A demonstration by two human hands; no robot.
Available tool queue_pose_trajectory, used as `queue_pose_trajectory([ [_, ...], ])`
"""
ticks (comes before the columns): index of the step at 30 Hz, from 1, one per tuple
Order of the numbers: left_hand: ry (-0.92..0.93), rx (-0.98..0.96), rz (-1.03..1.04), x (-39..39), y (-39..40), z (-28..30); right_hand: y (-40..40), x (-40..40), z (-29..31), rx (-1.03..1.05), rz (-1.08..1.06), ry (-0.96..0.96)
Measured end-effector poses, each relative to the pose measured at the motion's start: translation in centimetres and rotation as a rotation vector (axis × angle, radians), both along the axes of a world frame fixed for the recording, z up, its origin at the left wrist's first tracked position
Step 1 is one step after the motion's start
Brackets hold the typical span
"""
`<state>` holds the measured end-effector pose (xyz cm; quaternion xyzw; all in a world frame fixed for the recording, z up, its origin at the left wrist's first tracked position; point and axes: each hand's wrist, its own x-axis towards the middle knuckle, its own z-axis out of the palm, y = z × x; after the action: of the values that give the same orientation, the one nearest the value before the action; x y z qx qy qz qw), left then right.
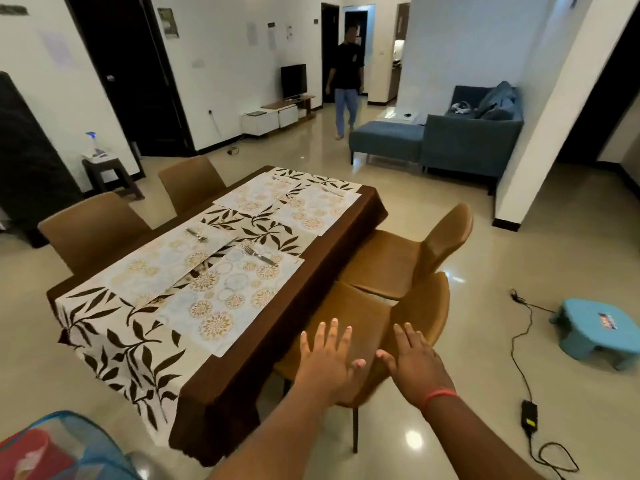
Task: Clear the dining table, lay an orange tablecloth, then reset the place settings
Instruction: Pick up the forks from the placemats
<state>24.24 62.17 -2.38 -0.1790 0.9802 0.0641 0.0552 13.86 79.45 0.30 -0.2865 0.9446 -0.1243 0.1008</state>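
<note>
The dining table [349, 223] wears a dark brown cloth with a white leaf-print runner [124, 344] down its middle. Several pale floral placemats [228, 292] lie on the runner. A fork [259, 256] rests on the near right mat, and more cutlery [196, 234] on the mat to its left. My left hand [325, 358] and my right hand [414, 363] are stretched out flat with fingers spread, hovering over the nearest tan chair [412, 313] at the table's right side. Neither hand holds anything.
A second tan chair [415, 251] stands beyond the near one, two more [93, 226] on the table's left. A blue stool [599, 330] and a black cable with adapter [529, 415] lie on the floor right. A person [344, 77] walks in the background near a blue sofa [460, 140].
</note>
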Motion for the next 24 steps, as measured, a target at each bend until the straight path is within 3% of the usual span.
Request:
queue_pose_trajectory([
  [10,0.005,-0.042,0.407,-2.9,-15.4,0.3,-19.2,-10.3,-1.8,0.025,0.334,0.002],
  [16,-0.014,-0.056,0.664,-2.4,-21.0,1.8,-29.5,-13.2,-0.8,0.065,0.569,-0.026],
  [24,-0.111,0.028,0.817,0.5,-25.9,0.0,-38.3,-12.2,-3.0,0.165,0.766,-0.025],
])
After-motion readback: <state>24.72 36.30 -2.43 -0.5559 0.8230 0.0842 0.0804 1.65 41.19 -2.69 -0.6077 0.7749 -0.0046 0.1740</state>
